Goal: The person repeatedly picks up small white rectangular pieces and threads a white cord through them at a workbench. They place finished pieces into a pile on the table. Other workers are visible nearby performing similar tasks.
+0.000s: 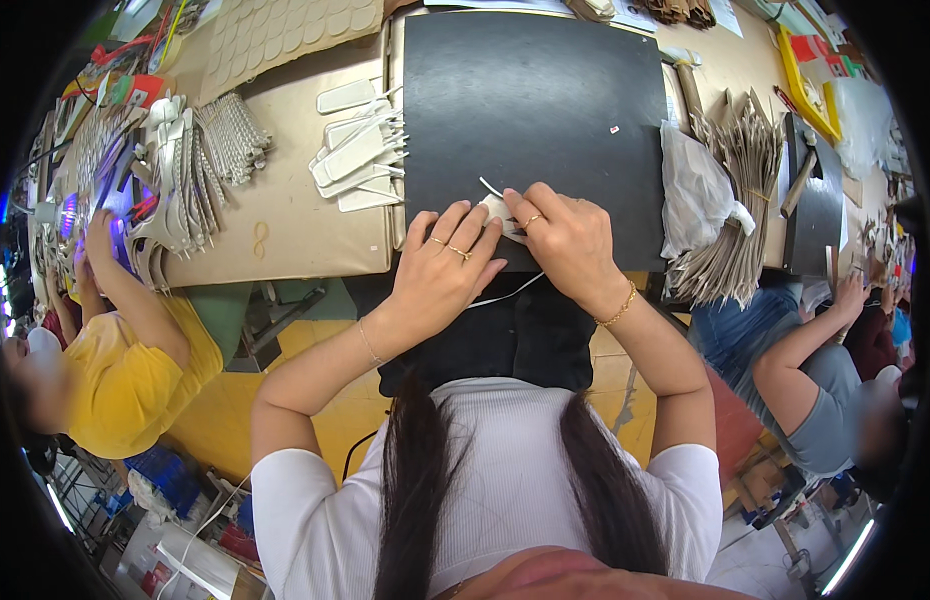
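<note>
At the front edge of the black mat (535, 100), both my hands work on a small white tag-shaped piece (495, 208). My left hand (440, 258) has its fingertips bent over the piece's left side, thumb stretched toward me. My right hand (565, 240) pinches the piece's right side between thumb and fingers. A thin white strip end (491, 187) sticks up beyond my fingers. Another thin white strip (510, 293) hangs over my lap. My fingers hide most of the piece. Left of the mat lies a pile of white tag-shaped pieces (360, 155) with narrow strips.
Left stand bundles of pale straps (175, 190) and a rubber band (260, 240). A sheet of round cut-outs (285, 35) lies behind. Right are a plastic bag (693, 190), a bundle of brown strips (740, 190) and a hammer (800, 183). Co-workers (135, 370) sit on both sides.
</note>
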A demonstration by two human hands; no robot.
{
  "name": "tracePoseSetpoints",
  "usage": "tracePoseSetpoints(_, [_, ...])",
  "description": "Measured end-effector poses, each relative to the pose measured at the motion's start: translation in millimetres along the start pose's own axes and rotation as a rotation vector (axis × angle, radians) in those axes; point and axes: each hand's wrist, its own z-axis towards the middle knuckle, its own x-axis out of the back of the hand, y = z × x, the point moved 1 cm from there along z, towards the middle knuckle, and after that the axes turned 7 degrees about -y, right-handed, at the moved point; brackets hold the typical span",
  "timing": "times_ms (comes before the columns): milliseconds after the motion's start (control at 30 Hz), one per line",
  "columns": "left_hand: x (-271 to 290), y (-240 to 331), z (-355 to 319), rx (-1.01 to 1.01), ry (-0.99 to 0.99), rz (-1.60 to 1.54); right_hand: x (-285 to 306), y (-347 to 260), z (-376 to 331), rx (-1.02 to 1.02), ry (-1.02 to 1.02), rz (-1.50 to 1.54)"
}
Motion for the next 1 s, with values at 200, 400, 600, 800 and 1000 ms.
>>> tracePoseSetpoints(200, [1.7,-6.9,0.1,-0.047,-0.007,0.009,-1.7,-3.2,2.8,0.071,-0.013,-0.074])
tracePoseSetpoints(400, [1.3,-12.4,1.6,-0.067,-0.018,-0.023,3.2,-4.3,5.7,0.084,-0.047,-0.087])
tracePoseSetpoints(600, [6.7,-17.1,6.1,-0.11,-0.062,-0.014,5.1,-4.9,3.7,0.06,-0.106,-0.055])
tracePoseSetpoints(800, [12.1,-17.3,9.9,-0.124,-0.113,-0.003,26.5,0.7,-31.6,0.04,-0.141,-0.026])
tracePoseSetpoints(1000, [13.6,-17.0,12.5,-0.144,-0.124,0.041,27.4,4.1,-52.9,0.017,-0.133,-0.038])
